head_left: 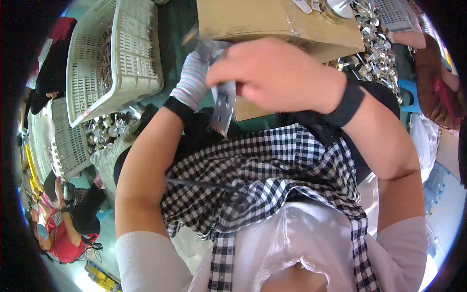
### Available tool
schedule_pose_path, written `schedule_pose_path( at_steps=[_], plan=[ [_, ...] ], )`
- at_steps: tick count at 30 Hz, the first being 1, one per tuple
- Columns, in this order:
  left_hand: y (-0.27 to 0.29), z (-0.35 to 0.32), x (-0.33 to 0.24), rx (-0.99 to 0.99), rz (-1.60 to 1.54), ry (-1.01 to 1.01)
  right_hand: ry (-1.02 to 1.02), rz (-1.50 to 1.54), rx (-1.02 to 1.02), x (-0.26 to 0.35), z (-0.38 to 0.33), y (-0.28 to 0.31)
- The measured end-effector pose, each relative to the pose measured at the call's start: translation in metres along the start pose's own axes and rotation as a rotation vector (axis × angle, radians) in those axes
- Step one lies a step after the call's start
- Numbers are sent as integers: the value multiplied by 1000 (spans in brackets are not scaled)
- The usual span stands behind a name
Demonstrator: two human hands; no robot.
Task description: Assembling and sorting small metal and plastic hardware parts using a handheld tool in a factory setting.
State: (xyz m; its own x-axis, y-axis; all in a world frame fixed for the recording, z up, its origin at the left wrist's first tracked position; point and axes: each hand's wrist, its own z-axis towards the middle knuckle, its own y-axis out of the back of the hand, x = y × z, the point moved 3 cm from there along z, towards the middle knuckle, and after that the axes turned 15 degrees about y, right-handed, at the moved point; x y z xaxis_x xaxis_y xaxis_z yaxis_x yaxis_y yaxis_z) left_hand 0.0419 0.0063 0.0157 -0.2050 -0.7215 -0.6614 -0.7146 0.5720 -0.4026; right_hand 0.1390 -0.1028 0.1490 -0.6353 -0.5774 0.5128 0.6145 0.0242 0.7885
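Observation:
My left hand (192, 80), in a striped knit glove, is closed around a flat grey metal strip (223, 112) with small holes. The strip slants downward above my lap, and its upper end is blurred. My bare right hand (279, 73) reaches across from the right, its fingers curled together over the strip's upper part. Motion smears those fingertips, and whatever they pinch is hidden.
A cardboard box (253, 22) stands just beyond my hands. At the left, a white plastic crate (138, 53) holds brownish metal parts. Shiny metal parts (379, 63) are heaped at the right. Other people sit nearby on both sides.

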Motion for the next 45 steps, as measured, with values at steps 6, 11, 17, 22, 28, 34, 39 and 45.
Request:
schedule_pose_path(
  at_steps=[6, 11, 17, 22, 28, 34, 39, 45],
  plan=[
    [11, 20, 3, 361, -323, 128, -312, 104, -366, 5, -33, 44],
    [5, 24, 11, 96, 125, -197, -406, -272, -227, -12, -74, 68],
    [16, 51, 24, 97, -21, -93, -829, 134, -331, -68, -80, 72],
    [12, 56, 24, 122, -272, 176, -813, -122, -264, -99, -68, 47],
    [-10, 25, 7, 35, 448, -319, -777, -349, -177, -91, -68, 48],
    [4, 38, 8, 162, -284, 137, -146, 323, -58, 107, -44, 96],
    [18, 46, 9, 330, -331, 118, 336, 942, 125, 219, -67, 90],
    [12, 56, 9, 134, -238, 32, 377, 715, 98, 260, -97, 92]
  ],
)
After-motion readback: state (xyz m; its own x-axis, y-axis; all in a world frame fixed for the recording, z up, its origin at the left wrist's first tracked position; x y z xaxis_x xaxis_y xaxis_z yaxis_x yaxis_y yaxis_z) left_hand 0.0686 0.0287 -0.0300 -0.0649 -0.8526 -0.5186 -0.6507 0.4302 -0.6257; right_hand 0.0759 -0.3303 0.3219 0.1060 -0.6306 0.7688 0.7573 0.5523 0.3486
